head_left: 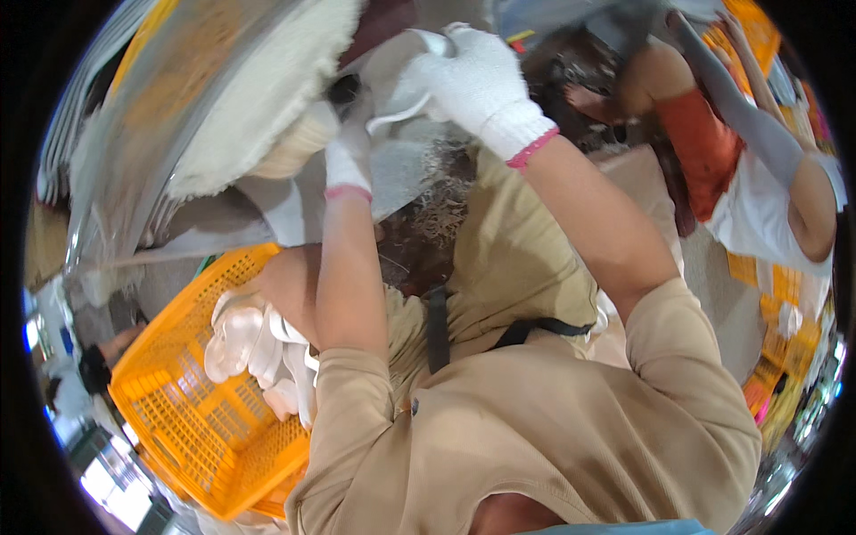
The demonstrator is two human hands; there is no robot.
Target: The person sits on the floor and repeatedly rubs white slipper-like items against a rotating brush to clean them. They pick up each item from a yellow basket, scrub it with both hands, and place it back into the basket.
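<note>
Both my hands wear white knit gloves with pink cuffs. My right hand (481, 80) is closed on a white, curved, sole-like shoe piece (397, 76) with a thin loose-looking edge. Against the lower left of that piece is my left hand (350, 147), its blurred fingers closed on it. Just left of my hands stands a large fuzzy white wheel (267, 102), apparently a buffing wheel. A beige ribbed round part (299, 143) shows at its lower edge.
An orange plastic basket (187, 419) at my left holds several white and pale pink sole-like pieces (245, 343). A clear sheet or guard (111, 205) hangs beside the wheel. Shreds (441, 192) lie below my hands. Another person in orange shorts (700, 147) sits at the right, near orange crates (789, 343).
</note>
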